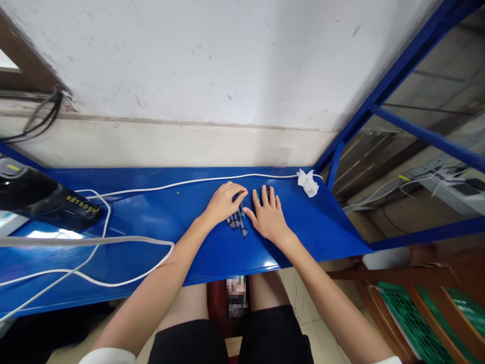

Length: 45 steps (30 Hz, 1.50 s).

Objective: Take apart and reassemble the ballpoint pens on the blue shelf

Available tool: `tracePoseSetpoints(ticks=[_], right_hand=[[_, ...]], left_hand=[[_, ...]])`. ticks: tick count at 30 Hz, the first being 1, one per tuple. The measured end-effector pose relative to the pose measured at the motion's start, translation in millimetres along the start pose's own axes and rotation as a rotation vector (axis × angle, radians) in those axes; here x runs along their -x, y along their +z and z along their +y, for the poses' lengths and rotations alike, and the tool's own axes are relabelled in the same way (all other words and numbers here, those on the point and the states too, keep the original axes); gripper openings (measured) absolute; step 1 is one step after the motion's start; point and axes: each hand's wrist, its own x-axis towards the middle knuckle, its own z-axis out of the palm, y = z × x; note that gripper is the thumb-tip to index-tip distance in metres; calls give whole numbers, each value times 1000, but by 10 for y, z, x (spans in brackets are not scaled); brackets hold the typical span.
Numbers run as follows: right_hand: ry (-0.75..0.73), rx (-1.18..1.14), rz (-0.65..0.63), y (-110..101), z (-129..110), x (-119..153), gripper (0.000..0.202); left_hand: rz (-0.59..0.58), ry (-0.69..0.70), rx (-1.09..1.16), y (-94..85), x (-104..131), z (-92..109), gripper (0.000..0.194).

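Several dark pens [237,221] with clear ends lie bunched on the blue tabletop [159,217], directly in front of me. My left hand [224,202] is closed around the far part of this bunch, thumb and forefinger drawn together; its other fingers are mostly hidden. Just to the right, my right hand [268,215] rests palm down with its fingers spread. Bits of teal and dark pens show between its fingers, and most of their length is covered. The right thumb points toward the bunch by my left hand.
A white cable [182,183] runs along the back, and more cable loops lie at left. A black bottle-like object [56,199] stands far left. Crumpled white tissue [307,183] sits at back right. A blue metal frame [379,101] rises on the right; the wall closes off the back.
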Motion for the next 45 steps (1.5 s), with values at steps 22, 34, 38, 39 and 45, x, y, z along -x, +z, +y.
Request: tracePoseSetpoints(ticks=[22, 34, 38, 39, 45], right_hand=[[10, -3, 30, 38, 109, 10, 69], [-225, -214, 191, -162, -375, 46, 38], [-215, -233, 118, -179, -512, -145, 40], [-215, -230, 100, -175, -544, -193, 42], [-230, -183, 41, -176, -739, -386, 50]], left_hand=[[-143, 32, -27, -17, 13, -71, 20], [-184, -19, 4, -103, 4, -217, 35], [-67, -90, -1, -192, -30, -325, 27], [-6, -123, -2, -217, -41, -353, 25], [450, -334, 106, -354, -89, -497, 20]])
